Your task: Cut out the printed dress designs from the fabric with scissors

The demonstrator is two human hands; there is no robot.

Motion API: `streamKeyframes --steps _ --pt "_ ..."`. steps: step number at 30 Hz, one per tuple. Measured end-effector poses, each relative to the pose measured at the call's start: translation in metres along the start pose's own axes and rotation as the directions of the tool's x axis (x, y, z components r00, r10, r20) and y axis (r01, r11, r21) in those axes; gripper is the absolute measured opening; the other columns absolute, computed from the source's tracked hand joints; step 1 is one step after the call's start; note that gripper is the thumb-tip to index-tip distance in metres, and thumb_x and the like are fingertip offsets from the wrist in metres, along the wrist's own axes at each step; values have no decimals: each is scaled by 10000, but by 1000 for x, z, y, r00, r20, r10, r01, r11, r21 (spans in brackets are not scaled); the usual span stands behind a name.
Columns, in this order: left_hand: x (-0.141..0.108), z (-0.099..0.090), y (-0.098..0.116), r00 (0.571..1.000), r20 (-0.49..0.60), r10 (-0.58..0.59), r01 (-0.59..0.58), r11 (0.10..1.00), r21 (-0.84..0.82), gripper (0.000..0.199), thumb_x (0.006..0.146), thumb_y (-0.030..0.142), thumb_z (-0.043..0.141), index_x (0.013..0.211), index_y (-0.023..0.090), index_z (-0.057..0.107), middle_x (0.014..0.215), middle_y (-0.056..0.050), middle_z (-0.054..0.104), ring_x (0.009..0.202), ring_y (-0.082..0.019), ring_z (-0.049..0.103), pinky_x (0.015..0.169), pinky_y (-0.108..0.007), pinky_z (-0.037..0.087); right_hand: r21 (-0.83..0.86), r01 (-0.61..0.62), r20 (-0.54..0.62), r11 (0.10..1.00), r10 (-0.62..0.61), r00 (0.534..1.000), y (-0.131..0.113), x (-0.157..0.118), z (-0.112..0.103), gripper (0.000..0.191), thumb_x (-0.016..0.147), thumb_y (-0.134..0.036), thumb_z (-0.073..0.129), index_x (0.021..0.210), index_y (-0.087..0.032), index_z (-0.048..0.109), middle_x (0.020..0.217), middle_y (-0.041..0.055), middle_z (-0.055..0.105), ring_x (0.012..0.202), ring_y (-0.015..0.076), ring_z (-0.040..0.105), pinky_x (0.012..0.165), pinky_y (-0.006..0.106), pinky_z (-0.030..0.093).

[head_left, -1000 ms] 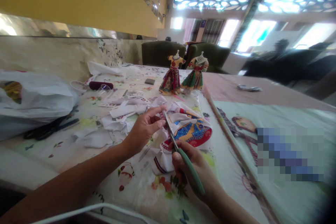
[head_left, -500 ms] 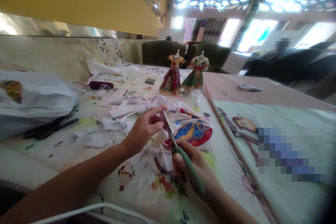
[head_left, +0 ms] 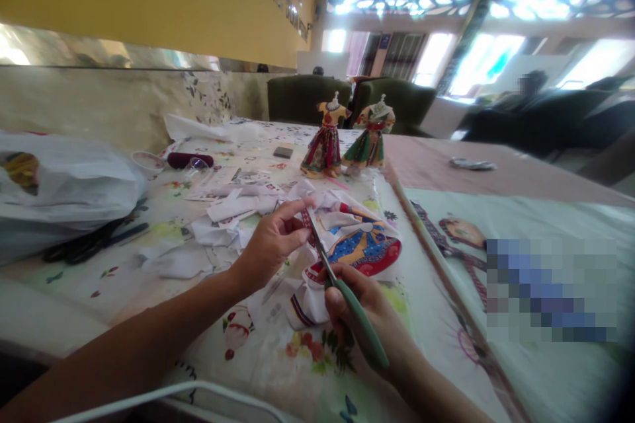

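Green-handled scissors [head_left: 361, 322] are gripped in my right hand [head_left: 370, 310], their blades pointing up and left toward my other hand. Between the thumb and forefinger of my left hand [head_left: 278, 238] is a narrow red patterned fabric strip [head_left: 308, 219], and the blades lie along its right side. Just right of and beneath the blades, a printed fabric piece [head_left: 362, 244] in blue, yellow and red rests on white cloth. White scraps [head_left: 225, 228] lie in a loose pile behind and left of my left hand.
Two small dressed figures, one maroon [head_left: 325, 139] and one green [head_left: 372, 135], stand at the back. A white plastic bag [head_left: 74, 178] and black scissors [head_left: 94, 242] are at the left. Patterned fabric pieces [head_left: 464, 232] lie right. A white cable [head_left: 169, 391] crosses the front edge.
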State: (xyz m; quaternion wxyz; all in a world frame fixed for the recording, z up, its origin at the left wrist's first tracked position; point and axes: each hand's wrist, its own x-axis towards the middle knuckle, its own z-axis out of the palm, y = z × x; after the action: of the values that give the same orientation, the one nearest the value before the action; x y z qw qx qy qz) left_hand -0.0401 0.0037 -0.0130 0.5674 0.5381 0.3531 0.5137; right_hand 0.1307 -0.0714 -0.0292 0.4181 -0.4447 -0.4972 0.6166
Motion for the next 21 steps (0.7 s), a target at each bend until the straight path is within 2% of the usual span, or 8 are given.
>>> streamKeyframes --steps 9,14,17,21 --pt "0 -1 -3 1000 21 17 -17 1000 4 548 806 196 714 1348 208 641 951 -21 689 819 -120 568 803 -251 457 -15 6 -21 1000 -7 1000 1 -2 2 566 716 -684 754 927 -181 599 480 -101 458 369 66 370 380 192 239" --pt "0 2 1 1000 -19 2 -3 1000 -22 544 769 215 746 1306 175 668 1001 -42 699 840 -138 595 818 -275 481 -31 2 -8 1000 -2 1000 4 0 1 550 741 -679 731 934 -181 597 483 -98 464 371 69 371 382 192 246" --pt "0 2 1 999 -33 7 -8 1000 -25 536 754 222 764 1282 178 684 1053 -51 697 876 -146 604 836 -281 483 -53 33 -4 998 -34 999 6 3 -2 558 704 -653 772 945 -178 604 491 -96 474 373 73 375 385 200 245" --pt "1 1 -1 1000 -7 -2 1 1000 -27 537 763 214 756 1294 194 674 983 -38 697 854 -141 603 835 -282 480 -57 61 14 997 -60 998 5 3 -4 585 709 -665 768 974 -169 608 526 -78 507 410 86 421 417 213 269"
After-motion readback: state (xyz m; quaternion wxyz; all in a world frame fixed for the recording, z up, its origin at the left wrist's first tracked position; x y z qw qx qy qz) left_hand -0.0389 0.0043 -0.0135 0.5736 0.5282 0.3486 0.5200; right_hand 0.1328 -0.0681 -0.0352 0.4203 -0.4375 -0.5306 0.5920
